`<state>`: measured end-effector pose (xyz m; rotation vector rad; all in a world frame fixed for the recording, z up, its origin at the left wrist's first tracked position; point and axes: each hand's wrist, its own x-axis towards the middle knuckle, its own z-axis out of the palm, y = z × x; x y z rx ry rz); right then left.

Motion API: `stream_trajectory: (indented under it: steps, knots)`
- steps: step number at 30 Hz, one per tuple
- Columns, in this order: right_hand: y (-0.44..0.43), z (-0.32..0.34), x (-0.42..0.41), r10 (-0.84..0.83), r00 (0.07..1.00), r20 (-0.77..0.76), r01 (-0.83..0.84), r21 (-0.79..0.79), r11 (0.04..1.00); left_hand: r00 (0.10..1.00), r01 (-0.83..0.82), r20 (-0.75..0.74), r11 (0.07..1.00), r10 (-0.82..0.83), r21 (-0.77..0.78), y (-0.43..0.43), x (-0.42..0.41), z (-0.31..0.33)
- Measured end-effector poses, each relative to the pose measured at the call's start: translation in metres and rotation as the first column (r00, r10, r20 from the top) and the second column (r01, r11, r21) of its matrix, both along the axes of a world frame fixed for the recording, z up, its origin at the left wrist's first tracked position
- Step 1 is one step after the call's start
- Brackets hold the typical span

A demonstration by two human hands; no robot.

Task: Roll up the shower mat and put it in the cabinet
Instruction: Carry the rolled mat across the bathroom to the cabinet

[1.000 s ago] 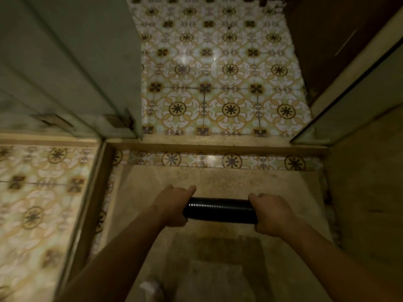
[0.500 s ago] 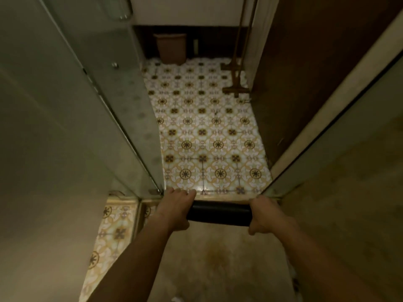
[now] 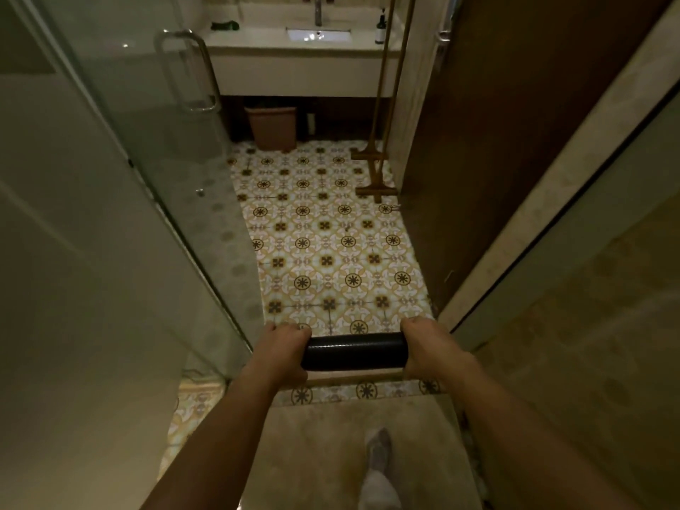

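Observation:
The shower mat [image 3: 355, 350] is rolled into a tight black tube and held level in front of me, over the shower threshold. My left hand [image 3: 280, 353] is closed around its left end and my right hand [image 3: 428, 349] around its right end. The roll's two ends are hidden inside my fists. A white vanity cabinet [image 3: 294, 73] with a sink stands at the far end of the patterned tile floor, well beyond the roll. My sock-covered foot [image 3: 379, 469] stands on the beige shower floor below.
An open glass shower door [image 3: 158, 149] with a chrome handle runs along the left. A brown wooden door [image 3: 489, 141] stands on the right. A brown bin [image 3: 273, 127] sits under the vanity, and a wooden rack [image 3: 375, 171] leans by the right wall.
The view has lifted from the shower floor to the bathroom beyond. The rolled mat has risen with both hands and moved forward to the threshold; my grip on it is unchanged.

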<state>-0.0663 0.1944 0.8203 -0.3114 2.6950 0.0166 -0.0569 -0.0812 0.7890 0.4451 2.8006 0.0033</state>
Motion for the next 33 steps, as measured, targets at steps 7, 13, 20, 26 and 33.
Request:
stream_trajectory:
  steps: [7, 13, 20, 26, 33]
  knots:
    - [0.028, -0.019, -0.103, -0.002, 0.999, 0.032, 0.003, -0.047, 0.999, 0.998, -0.049, 0.038, 0.999, 0.05, -0.023, 0.026, -0.099, 0.001]
    - [0.066, -0.016, -0.195, 0.079, 0.994, -0.071, -0.081, -0.023, 0.996, 0.997, -0.075, 0.016, 0.997, 0.075, -0.014, 0.06, -0.181, 0.017]
    - [0.093, 0.001, -0.283, 0.11, 0.988, -0.105, -0.113, -0.029, 0.993, 0.995, -0.097, 0.028, 0.995, 0.096, 0.036, 0.087, -0.266, 0.028]
    - [0.1, 0.007, -0.355, 0.045, 0.997, -0.061, -0.051, -0.092, 0.994, 0.999, -0.046, -0.014, 0.998, 0.046, 0.035, 0.09, -0.35, 0.028]
    - [0.089, 0.009, -0.476, 0.037, 0.996, -0.087, -0.044, -0.086, 0.995, 0.999, -0.029, -0.041, 1.0, 0.029, 0.006, 0.077, -0.472, 0.023]
